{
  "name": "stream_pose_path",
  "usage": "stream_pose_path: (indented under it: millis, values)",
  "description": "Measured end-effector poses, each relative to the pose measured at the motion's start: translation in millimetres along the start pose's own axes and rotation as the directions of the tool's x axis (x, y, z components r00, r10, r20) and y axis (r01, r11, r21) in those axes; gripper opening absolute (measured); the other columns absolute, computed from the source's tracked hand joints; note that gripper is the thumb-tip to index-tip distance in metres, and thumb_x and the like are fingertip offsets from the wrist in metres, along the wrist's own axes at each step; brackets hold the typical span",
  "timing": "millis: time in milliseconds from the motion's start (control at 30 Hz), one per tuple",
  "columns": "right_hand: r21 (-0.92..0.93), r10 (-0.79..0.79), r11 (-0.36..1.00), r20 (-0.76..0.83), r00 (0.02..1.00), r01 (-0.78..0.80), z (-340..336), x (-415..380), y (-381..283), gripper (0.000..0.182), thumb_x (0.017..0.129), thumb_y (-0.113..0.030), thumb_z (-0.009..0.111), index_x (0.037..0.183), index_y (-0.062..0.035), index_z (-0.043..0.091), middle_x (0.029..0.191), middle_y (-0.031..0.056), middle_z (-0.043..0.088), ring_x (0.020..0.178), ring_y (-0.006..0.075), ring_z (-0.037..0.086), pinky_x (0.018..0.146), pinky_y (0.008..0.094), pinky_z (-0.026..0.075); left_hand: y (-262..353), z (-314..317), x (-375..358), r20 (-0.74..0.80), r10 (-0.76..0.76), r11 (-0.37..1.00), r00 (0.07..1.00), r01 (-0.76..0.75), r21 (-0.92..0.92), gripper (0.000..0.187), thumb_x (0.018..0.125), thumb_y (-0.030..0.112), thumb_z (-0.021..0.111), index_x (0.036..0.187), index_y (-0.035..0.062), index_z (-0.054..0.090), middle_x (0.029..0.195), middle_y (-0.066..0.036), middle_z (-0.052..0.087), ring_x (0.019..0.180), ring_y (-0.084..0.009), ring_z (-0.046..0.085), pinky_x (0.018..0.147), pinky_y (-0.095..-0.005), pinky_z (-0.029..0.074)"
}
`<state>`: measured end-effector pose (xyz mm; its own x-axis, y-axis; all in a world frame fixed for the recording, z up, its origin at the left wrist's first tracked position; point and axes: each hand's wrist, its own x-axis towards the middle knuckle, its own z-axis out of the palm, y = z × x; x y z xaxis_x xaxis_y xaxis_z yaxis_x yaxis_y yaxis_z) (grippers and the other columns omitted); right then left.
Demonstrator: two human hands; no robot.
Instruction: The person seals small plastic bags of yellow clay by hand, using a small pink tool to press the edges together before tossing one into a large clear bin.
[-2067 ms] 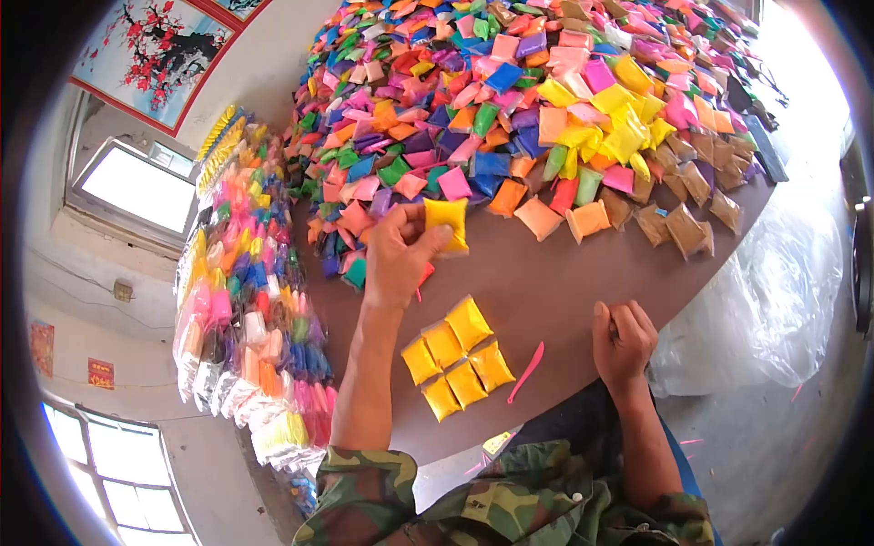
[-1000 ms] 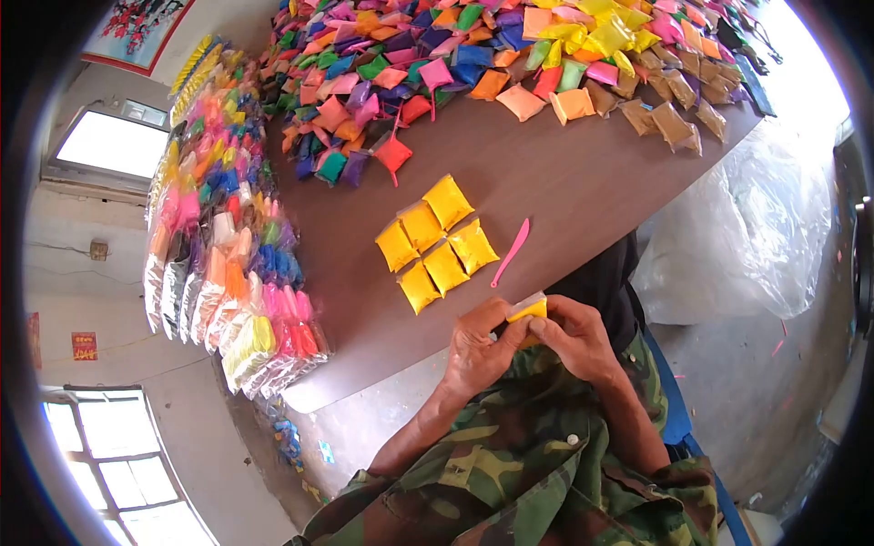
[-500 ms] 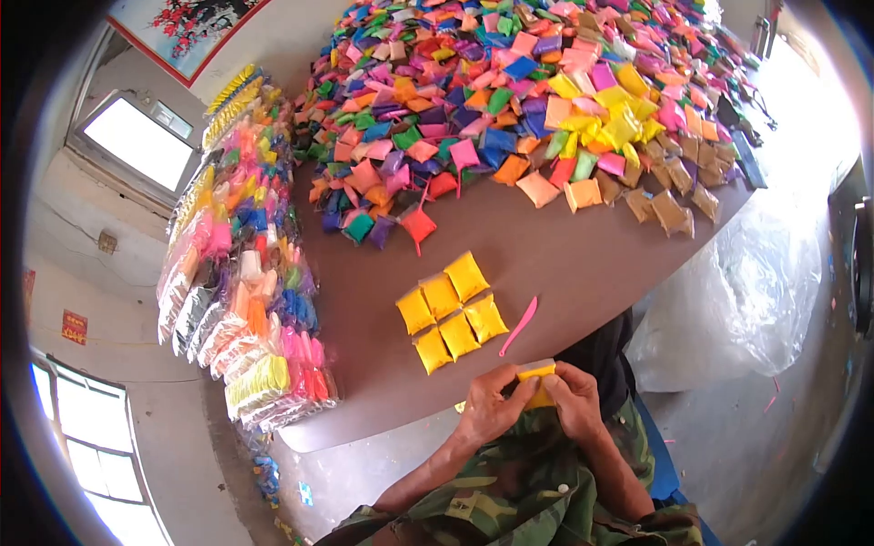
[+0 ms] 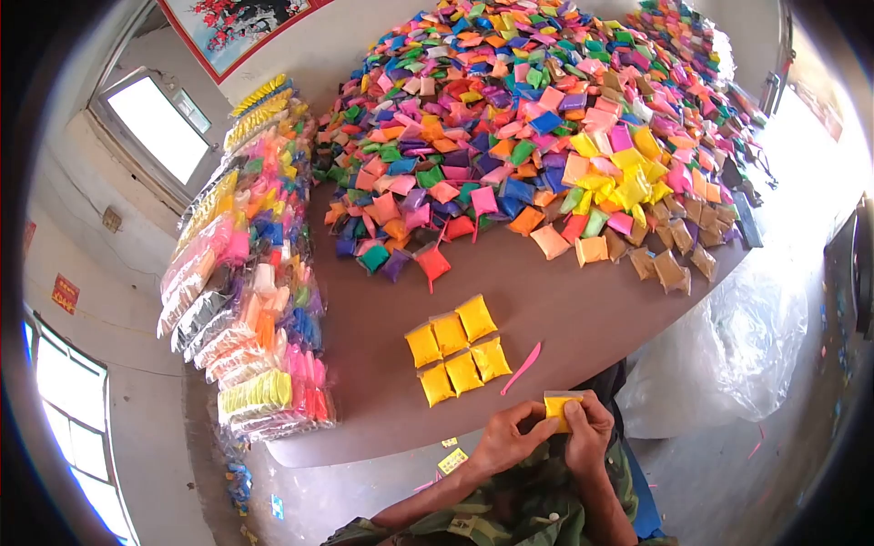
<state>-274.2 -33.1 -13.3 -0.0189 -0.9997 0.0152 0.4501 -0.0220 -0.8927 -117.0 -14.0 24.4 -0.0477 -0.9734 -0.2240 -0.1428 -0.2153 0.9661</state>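
A small clear packet with yellow filling (image 4: 562, 411) is held up just off the table's near edge. My right hand (image 4: 590, 435) pinches its right side, with the thumb across the front. At its left edge, my left hand (image 4: 514, 439) has its thumb and fingers closed on the packet; the fingertips behind it are hidden. Beyond my hands, several similar yellow packets (image 4: 448, 333) lie in two neat rows on the brown table (image 4: 364, 382). A pink plastic knife-shaped tool (image 4: 522, 369) rests between those rows and my hands.
A large heap of multicoloured packets (image 4: 510, 118) covers the table's far side. Bagged bundles of packets (image 4: 255, 300) are stacked along the left edge. To the right of the table lies a big clear plastic bag (image 4: 728, 355). Scraps, including a yellow card (image 4: 452, 460), are on the floor.
The camera view has shifted, so the table sits lower in view. My hands have turned the yellow packet so more of its face shows, and my left fingers have moved toward its edge.
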Motion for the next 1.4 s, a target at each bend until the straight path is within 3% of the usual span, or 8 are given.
stream_pose_path:
  millis: [100,300,367,567,700,1033,1267,1400]
  values:
    - [-0.023,-0.004,1.0,0.033,0.999,0.005,-1.8,-1.8,-1.4,0.013,0.104,-0.008,0.064,0.109,0.0025,0.072,0.103,0.0025,0.066,0.094,0.0086,0.061,0.087,0.0257,0.049,6.0,3.1,1.5,-0.034,0.084,0.991,0.996,-0.08,0.105,0.02,0.098,0.014,0.076,0.109,-0.0017,0.071,0.093,-0.007,0.074,0.081,-0.0097,0.066,0.071,-0.0278,0.056]
    - [0.28,0.329,0.899,0.079,0.941,-0.337,2.5,3.2,-13.4,0.019,0.106,-0.009,0.061,0.114,0.0035,0.073,0.11,0.0045,0.072,0.098,0.0093,0.066,0.09,0.0268,0.054,0.6,3.3,6.4,-0.038,0.44,0.832,0.897,-0.392,0.393,0.013,0.097,0.01,0.075,0.101,-0.0012,0.069,0.084,-0.013,0.072,0.073,-0.0145,0.067,0.064,-0.0322,0.055]
    - [0.177,0.31,0.929,0.108,0.945,-0.325,-5.4,2.6,-8.9,0.021,0.106,-0.01,0.062,0.116,0.0041,0.073,0.107,0.0035,0.073,0.095,0.0086,0.066,0.087,0.0254,0.054,2.0,2.8,5.7,-0.038,0.541,0.766,0.84,-0.474,0.434,0.014,0.097,0.01,0.075,0.099,-0.0014,0.068,0.084,-0.015,0.071,0.074,-0.0156,0.068,0.065,-0.0325,0.055]
    - [0.104,0.189,0.976,0.05,0.981,-0.193,-6.6,2.4,-5.4,0.021,0.106,-0.01,0.065,0.118,0.0041,0.073,0.102,0.0015,0.073,0.091,0.0064,0.065,0.084,0.023,0.053,7.5,10.0,-1.8,-0.019,0.073,0.997,0.997,-0.073,-0.006,0.02,0.101,0.015,0.073,0.109,-0.0026,0.068,0.089,-0.007,0.073,0.08,-0.0117,0.067,0.07,-0.0287,0.056]
    - [0.059,0.103,0.993,0.024,0.994,-0.104,-7.8,0.5,2.4,0.019,0.107,-0.011,0.065,0.114,0.0038,0.073,0.1,0.0001,0.072,0.09,0.006,0.064,0.083,0.0231,0.053,-2.3,8.6,-1.7,0.003,0.012,1.0,1.0,-0.012,-0.029,0.024,0.102,0.016,0.073,0.115,-0.0037,0.068,0.09,-0.004,0.072,0.08,-0.0094,0.066,0.071,-0.0266,0.055]
    - [0.124,0.367,0.915,0.141,0.919,-0.384,-14.8,-0.3,-2.3,0.026,0.106,-0.014,0.067,0.125,0.0034,0.07,0.108,0.0021,0.072,0.095,0.0072,0.065,0.087,0.0253,0.054,-7.6,0.7,1.2,-0.017,0.075,0.991,0.997,-0.073,0.115,0.019,0.1,0.013,0.076,0.107,-0.0031,0.07,0.083,-0.004,0.071,0.073,-0.0084,0.063,0.065,-0.0249,0.052]
    - [0.169,0.173,0.968,0.088,0.981,-0.186,-15.5,-1.2,-1.0,0.025,0.106,-0.014,0.068,0.125,0.0029,0.071,0.108,0.0023,0.072,0.095,0.0077,0.066,0.085,0.0255,0.054,15.8,8.4,-4.3,0.024,-0.167,0.986,0.986,0.166,0.014,0.025,0.102,0.022,0.075,0.11,-0.0024,0.073,0.083,-0.003,0.072,0.075,-0.0095,0.065,0.066,-0.0242,0.052]
    - [0.146,0.184,0.97,0.085,0.979,-0.195,-11.2,-1.5,-3.8,0.024,0.106,-0.014,0.068,0.124,0.0019,0.071,0.106,0.0016,0.071,0.095,0.0069,0.065,0.085,0.0245,0.053,-5.3,4.0,-2.4,0.035,-0.091,0.996,0.995,0.09,0.015,0.021,0.103,0.019,0.073,0.105,-0.0023,0.072,0.083,-0.003,0.072,0.073,-0.0084,0.064,0.065,-0.0246,0.051]
